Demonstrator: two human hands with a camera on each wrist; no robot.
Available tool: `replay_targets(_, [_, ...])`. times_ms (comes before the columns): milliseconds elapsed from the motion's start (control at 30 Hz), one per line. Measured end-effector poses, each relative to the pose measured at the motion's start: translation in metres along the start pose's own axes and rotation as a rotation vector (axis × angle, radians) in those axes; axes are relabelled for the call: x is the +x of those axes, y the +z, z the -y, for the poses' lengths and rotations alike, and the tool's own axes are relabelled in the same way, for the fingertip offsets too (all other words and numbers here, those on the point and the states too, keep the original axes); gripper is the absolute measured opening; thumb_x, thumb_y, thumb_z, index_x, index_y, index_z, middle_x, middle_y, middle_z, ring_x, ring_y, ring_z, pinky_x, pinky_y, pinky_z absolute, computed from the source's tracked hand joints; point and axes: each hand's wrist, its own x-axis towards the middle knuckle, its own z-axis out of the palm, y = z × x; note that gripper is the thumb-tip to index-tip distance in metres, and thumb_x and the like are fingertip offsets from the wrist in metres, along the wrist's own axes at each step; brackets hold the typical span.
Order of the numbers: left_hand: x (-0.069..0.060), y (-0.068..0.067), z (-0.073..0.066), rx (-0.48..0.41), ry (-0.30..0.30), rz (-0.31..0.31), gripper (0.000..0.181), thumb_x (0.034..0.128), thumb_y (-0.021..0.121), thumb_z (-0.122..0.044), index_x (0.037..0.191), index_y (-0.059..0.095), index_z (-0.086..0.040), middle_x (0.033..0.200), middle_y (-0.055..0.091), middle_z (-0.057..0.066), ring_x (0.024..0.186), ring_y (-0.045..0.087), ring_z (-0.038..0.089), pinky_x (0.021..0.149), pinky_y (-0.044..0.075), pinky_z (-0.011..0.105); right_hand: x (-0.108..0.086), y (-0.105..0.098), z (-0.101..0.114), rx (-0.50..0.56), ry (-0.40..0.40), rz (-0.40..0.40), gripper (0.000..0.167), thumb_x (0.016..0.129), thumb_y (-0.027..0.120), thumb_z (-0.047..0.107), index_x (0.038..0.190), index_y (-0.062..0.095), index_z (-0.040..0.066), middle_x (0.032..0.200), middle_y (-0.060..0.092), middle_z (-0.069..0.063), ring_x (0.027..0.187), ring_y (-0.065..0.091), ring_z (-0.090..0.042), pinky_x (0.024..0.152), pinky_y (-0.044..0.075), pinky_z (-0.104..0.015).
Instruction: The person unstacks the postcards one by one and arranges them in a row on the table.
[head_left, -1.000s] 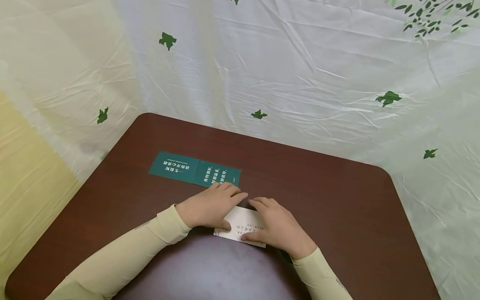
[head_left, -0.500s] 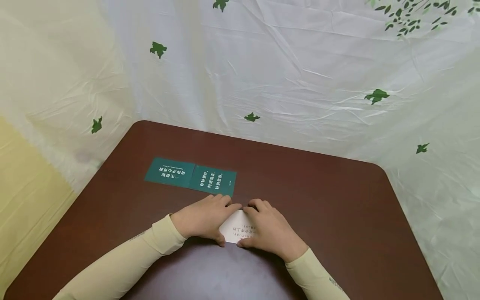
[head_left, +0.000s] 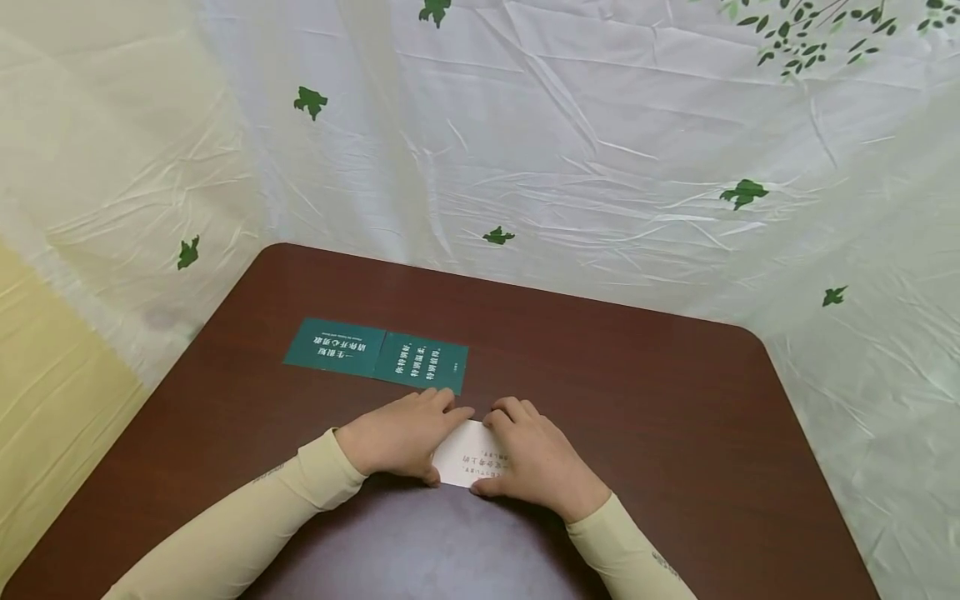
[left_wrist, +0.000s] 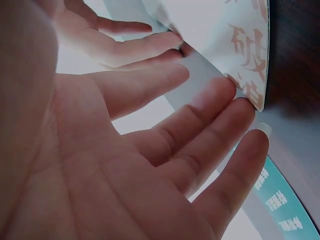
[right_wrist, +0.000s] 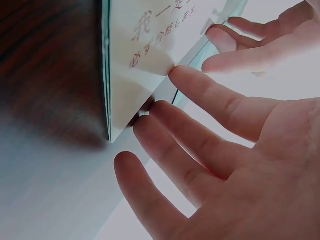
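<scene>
A white printed card (head_left: 468, 454) lies at the near middle of the table between the two hands. The left hand (head_left: 405, 433) grips its left end, thumb at the near edge and fingertips at the far edge. On the other end is the right hand (head_left: 543, 458), with its thumb and fingers at the same two edges. Several thin layers show at the card's edge (right_wrist: 106, 75) in the right wrist view, so it looks like a stack. The left wrist view shows the fingertips (left_wrist: 242, 107) of the left hand against the card's side (left_wrist: 245, 55).
Two green cards with white writing, a left one (head_left: 337, 346) and a right one (head_left: 420, 362), lie side by side beyond the left hand. The dark red-brown table (head_left: 615, 367) has rounded far corners. White cloth (head_left: 570, 167) with green leaf prints hangs behind it.
The hands have drawn closer together around the white card, and the left thumb has moved from its face to its near edge. The whole right green card now shows. The view has shifted slightly.
</scene>
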Motion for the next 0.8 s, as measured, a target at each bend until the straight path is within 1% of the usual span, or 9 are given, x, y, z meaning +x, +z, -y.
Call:
replay_targets(100, [0.000,0.000,0.002,-0.039,-0.015,0.015,0.088,0.0745,0.099,-0.037,0.148,0.058,-0.011,0.117,0.058,0.003,0.102,0.056,0.018,0.092,0.054,0.032,0.001,0.000,0.000,0.009,-0.002,0.001,0.074,0.067,0.100,0.050,0.123,0.072,0.010,0.132,0.063,-0.004,0.119,0.059,-0.024,0.092,0.057,-0.042])
replay_targets(200, [0.000,-0.001,0.005,-0.077,-0.026,0.021,0.090,0.0732,0.100,-0.035,0.149,0.058,-0.011,0.116,0.055,0.003,0.101,0.054,0.016,0.090,0.053,0.029,0.001,0.001,-0.001,0.003,-0.004,0.001,0.078,0.068,0.099,0.052,0.127,0.072,0.009,0.133,0.063,-0.004,0.119,0.059,-0.024,0.093,0.057,-0.042])
replay_targets(333, [0.000,-0.002,0.007,-0.096,-0.027,0.011,0.093,0.0719,0.101,-0.035,0.150,0.057,-0.010,0.116,0.053,0.003,0.100,0.053,0.015,0.089,0.053,0.027,0.002,0.002,-0.002,-0.013,-0.004,0.009,0.087,0.067,0.099,0.054,0.135,0.070,0.008,0.135,0.063,-0.004,0.120,0.059,-0.024,0.095,0.057,-0.043])
replay_targets(433, [0.000,-0.004,0.006,-0.104,-0.024,0.012,0.095,0.0728,0.101,-0.035,0.152,0.056,-0.010,0.119,0.053,0.004,0.103,0.053,0.016,0.090,0.053,0.028,0.001,0.001,-0.002,-0.008,0.007,0.019,0.090,0.067,0.100,0.054,0.137,0.069,0.008,0.136,0.063,-0.005,0.122,0.059,-0.025,0.096,0.058,-0.043])
replay_targets(600, [0.001,-0.008,0.005,-0.131,-0.025,0.034,0.094,0.0757,0.099,-0.035,0.155,0.054,-0.013,0.122,0.055,0.003,0.106,0.051,0.016,0.091,0.051,0.030,0.001,0.000,-0.003,0.003,0.012,0.014,0.090,0.067,0.100,0.052,0.139,0.068,0.010,0.137,0.064,-0.004,0.123,0.060,-0.025,0.098,0.057,-0.044])
replay_targets(800, [0.002,-0.010,0.011,-0.167,-0.014,0.034,0.096,0.0771,0.097,-0.035,0.159,0.052,-0.012,0.124,0.058,0.002,0.107,0.049,0.016,0.090,0.048,0.031,0.002,-0.003,-0.005,-0.007,-0.007,0.019,0.088,0.070,0.099,0.050,0.141,0.067,0.010,0.136,0.066,-0.002,0.125,0.061,-0.024,0.102,0.057,-0.044])
